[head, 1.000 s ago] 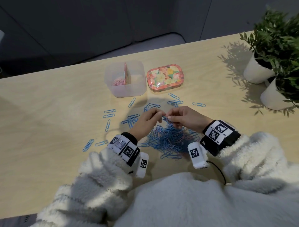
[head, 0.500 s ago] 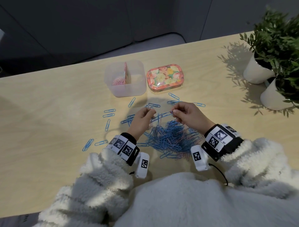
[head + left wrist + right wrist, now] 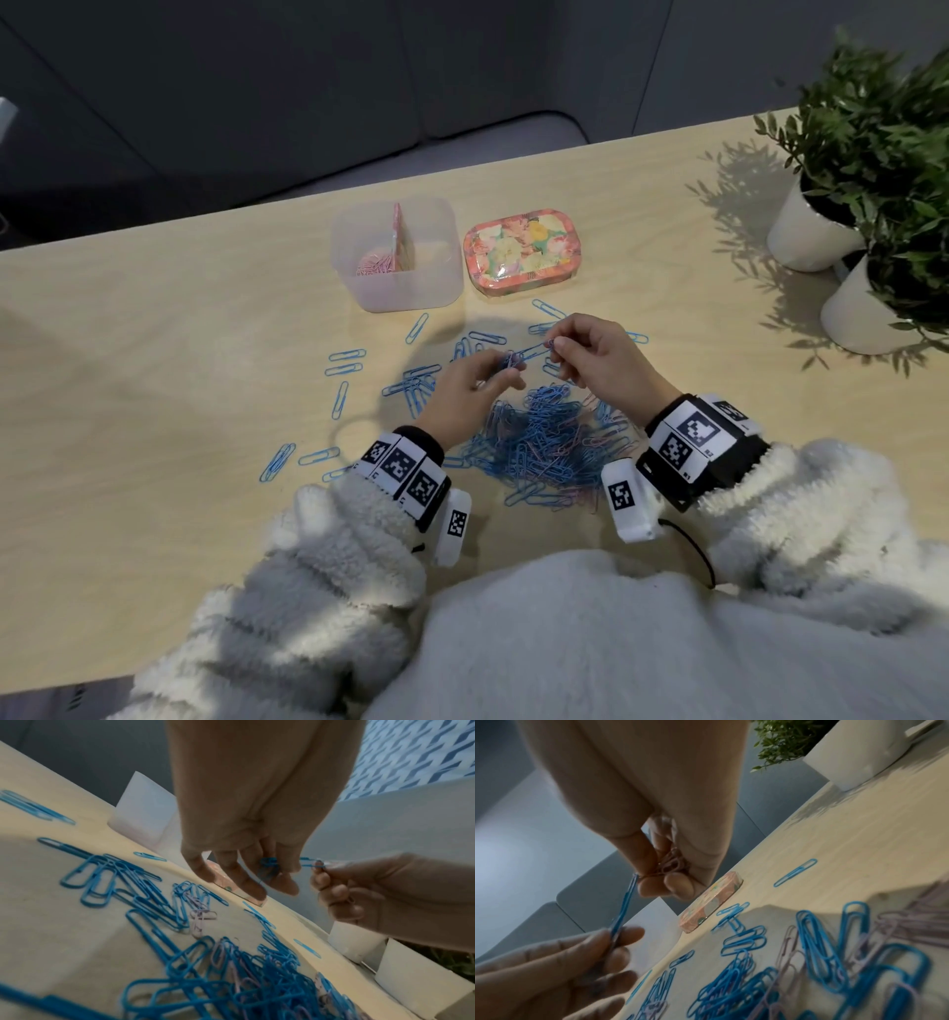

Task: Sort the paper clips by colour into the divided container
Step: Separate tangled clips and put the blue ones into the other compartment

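Note:
A tangled pile of blue and pink paper clips [image 3: 544,442] lies on the wooden table in front of me. Above it, my left hand [image 3: 500,370] pinches a small clump of blue clips [image 3: 268,867]. My right hand [image 3: 557,345] holds a bunch of pink clips [image 3: 671,865] in its curled fingers. One blue clip [image 3: 531,352] stretches between the two hands. The clear divided container [image 3: 398,254] stands further back, with pink clips [image 3: 374,266] in its left compartment; the right compartment looks empty.
A floral tin [image 3: 524,252] sits just right of the container. Loose blue clips [image 3: 344,362] are scattered left of the pile. Two white plant pots [image 3: 806,236] stand at the right end of the table.
Both hands have lifted from the pile and moved away from me, drawing apart, so a blue clip now spans the gap between them.

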